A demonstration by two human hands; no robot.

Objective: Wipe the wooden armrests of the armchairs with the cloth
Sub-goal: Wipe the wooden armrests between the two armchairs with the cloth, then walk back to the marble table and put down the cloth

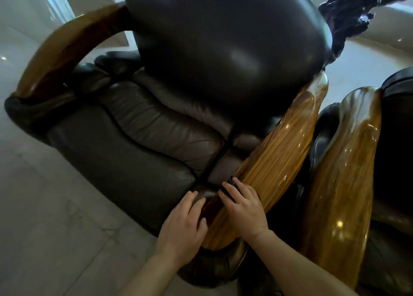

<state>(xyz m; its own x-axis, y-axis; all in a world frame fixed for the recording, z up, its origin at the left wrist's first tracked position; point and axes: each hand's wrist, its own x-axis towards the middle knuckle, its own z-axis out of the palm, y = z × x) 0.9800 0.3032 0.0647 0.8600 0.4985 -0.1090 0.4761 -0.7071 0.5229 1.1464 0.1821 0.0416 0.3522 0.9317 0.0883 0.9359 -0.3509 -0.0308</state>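
A dark leather armchair [156, 128] fills the view. Its glossy wooden right armrest [279, 152] runs from the backrest down toward me. My right hand [243, 208] lies flat on the lower part of this armrest, pressing a dark cloth [230, 187] that shows only at my fingertips. My left hand [183, 226] rests with spread fingers on the inner side of the same armrest's front end, holding nothing. The chair's other wooden armrest [64, 52] curves at the far left. A second chair's wooden armrest [344, 179] stands close on the right.
A dark leather seat of the second armchair [397, 139] sits at the right edge. A dark gnarled sculpture-like object [348, 12] rises behind the backrest at top right. Pale tiled floor [44, 217] spreads on the left.
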